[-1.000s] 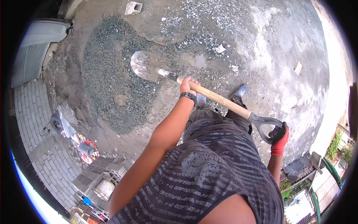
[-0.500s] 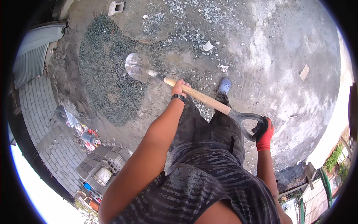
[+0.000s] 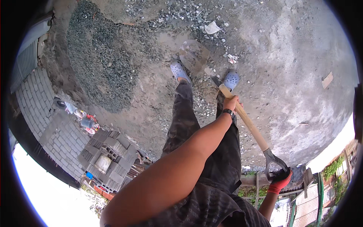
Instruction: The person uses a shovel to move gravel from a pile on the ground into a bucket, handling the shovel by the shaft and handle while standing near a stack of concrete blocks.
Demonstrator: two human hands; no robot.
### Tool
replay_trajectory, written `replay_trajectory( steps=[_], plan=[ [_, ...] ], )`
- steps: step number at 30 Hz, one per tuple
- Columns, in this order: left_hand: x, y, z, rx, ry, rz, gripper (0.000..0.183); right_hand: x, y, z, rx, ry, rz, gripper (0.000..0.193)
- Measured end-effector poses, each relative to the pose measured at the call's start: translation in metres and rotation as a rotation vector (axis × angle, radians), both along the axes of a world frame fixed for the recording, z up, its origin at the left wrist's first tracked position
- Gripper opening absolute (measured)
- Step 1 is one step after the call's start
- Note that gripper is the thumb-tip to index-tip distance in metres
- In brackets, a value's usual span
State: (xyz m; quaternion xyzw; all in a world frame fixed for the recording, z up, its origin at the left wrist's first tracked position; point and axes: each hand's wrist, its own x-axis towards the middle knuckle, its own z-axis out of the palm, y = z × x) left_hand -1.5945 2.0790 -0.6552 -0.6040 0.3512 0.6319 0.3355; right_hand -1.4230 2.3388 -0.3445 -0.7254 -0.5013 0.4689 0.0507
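Note:
Across my front slants a shovel [image 3: 252,126] with a pale wooden shaft, a dark D-shaped handle and a rounded metal blade. Low on the shaft, close to the metal neck, my bare left hand [image 3: 231,103] wraps round the wood; a dark watch is on that wrist. My right hand [image 3: 280,181], in a red and black glove, is closed on the handle at the lower right. The blade [image 3: 194,56] hangs above or rests at the ground in front of my feet; which one I cannot tell. No gravel load shows clearly on it.
A wide gravel heap [image 3: 102,60] spreads to the left, with loose stones scattered farther ahead. Stacked concrete blocks [image 3: 123,145] stand at the lower left by a block wall [image 3: 34,94]. A white scrap [image 3: 212,27] lies ahead. My shoes [image 3: 231,80] are light blue clogs.
The shovel has swung from over the gravel's edge to the right, its blade now before my feet. Both hands kept their grip and moved right; the handle is lower. My left foot has come into view.

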Motion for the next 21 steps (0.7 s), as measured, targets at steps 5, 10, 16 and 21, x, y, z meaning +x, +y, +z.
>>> replay_trajectory(
  steps=[5,10,16,21],
  plan=[
    [0.008,0.005,-0.049,0.015,0.007,-0.031,0.022,-0.006,-0.01,-0.043,0.038,-0.039,-0.036,0.036],
    [-0.015,-0.025,-0.1,0.009,0.0,-0.049,0.022,-0.004,-0.031,-0.111,-0.014,-0.084,-0.042,0.035],
    [-0.012,-0.03,-0.109,-0.006,0.075,0.002,0.02,-0.007,-0.03,-0.133,0.05,-0.126,-0.021,0.035],
    [-0.012,-0.041,-0.102,-0.051,0.069,-0.007,0.017,0.008,-0.043,-0.137,-0.035,-0.106,-0.084,0.04]
  ],
)
